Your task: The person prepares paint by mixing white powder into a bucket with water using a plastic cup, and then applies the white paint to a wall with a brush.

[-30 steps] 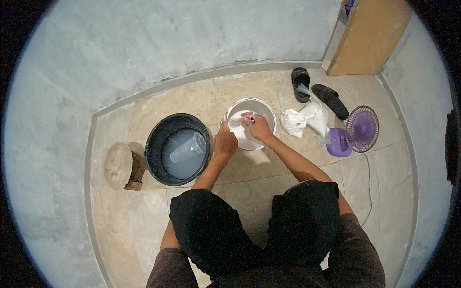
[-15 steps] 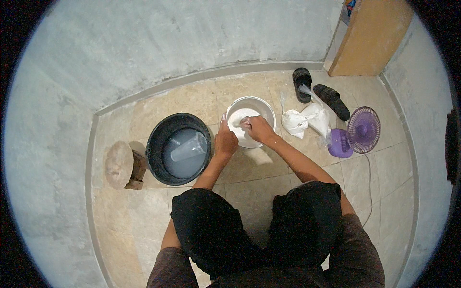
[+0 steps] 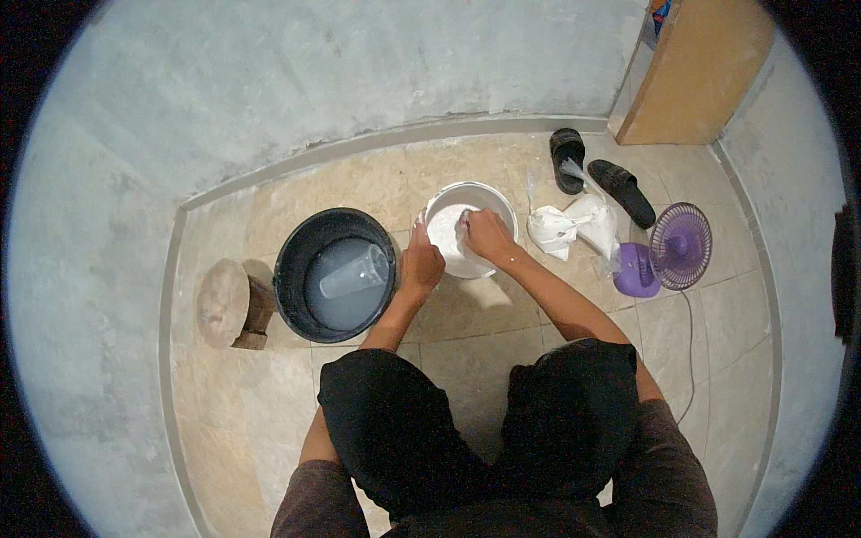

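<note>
In the middle of the floor stands a white bucket [image 3: 448,194] with white, pasty-looking contents. My left hand [image 3: 421,260] grips its left rim, fingers along the outside edge. My right hand [image 3: 484,235] is over the inside, fingers curled round a small tool I cannot make out, dipped toward the mixture. Just left of my left hand is a black tub [image 3: 291,278] of greyish liquid with a clear plastic container [image 3: 350,273] lying in it. To the right of the white bucket lie knotted bags of white powder [image 3: 587,224].
A short wooden block [image 3: 229,300] is left of the tub. Black slides [image 3: 619,188], a purple fan [image 3: 637,269] with its cord, and an open wooden door [image 3: 686,72] are at right. Walls [image 3: 269,81] surround the tiled floor [image 3: 466,350]; my bent knees are in the foreground.
My right hand has moved slightly right and turned within the white bucket. My left hand stays on the rim. The view has shifted a little.
</note>
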Demonstrator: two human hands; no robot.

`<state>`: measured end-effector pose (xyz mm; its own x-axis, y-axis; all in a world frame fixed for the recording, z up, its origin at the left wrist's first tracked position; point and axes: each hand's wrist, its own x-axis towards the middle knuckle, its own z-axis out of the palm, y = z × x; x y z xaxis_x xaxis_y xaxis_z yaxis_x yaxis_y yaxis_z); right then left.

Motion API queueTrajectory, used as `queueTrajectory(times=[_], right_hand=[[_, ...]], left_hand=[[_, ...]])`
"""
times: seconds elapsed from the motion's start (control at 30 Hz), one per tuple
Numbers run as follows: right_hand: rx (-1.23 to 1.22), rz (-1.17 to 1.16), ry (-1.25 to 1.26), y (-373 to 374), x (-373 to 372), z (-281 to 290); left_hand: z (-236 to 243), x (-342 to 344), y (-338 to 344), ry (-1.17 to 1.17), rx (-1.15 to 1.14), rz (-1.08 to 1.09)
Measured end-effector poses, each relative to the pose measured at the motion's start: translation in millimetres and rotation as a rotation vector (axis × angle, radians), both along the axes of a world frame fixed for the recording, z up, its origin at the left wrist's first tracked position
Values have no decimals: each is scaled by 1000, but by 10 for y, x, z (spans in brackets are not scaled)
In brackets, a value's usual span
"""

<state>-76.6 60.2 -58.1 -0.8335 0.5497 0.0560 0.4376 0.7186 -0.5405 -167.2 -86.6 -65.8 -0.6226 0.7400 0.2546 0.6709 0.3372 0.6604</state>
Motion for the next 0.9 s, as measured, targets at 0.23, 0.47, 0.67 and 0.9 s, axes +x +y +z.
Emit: queueTrajectory(times=[0.23,0.47,0.67,0.9], right_hand=[[-83,265,301,153,-28,-352],[246,12,24,64,-8,-48],[112,0,-91,1,-39,-182],[-75,-86,395,144,-109,-464]], left_hand=[[-4,53,87,-8,17,5],[-96,69,60,33,-219,-18],[-108,98,62,84,-94,1],[-55,101,104,72,-25,-7]])
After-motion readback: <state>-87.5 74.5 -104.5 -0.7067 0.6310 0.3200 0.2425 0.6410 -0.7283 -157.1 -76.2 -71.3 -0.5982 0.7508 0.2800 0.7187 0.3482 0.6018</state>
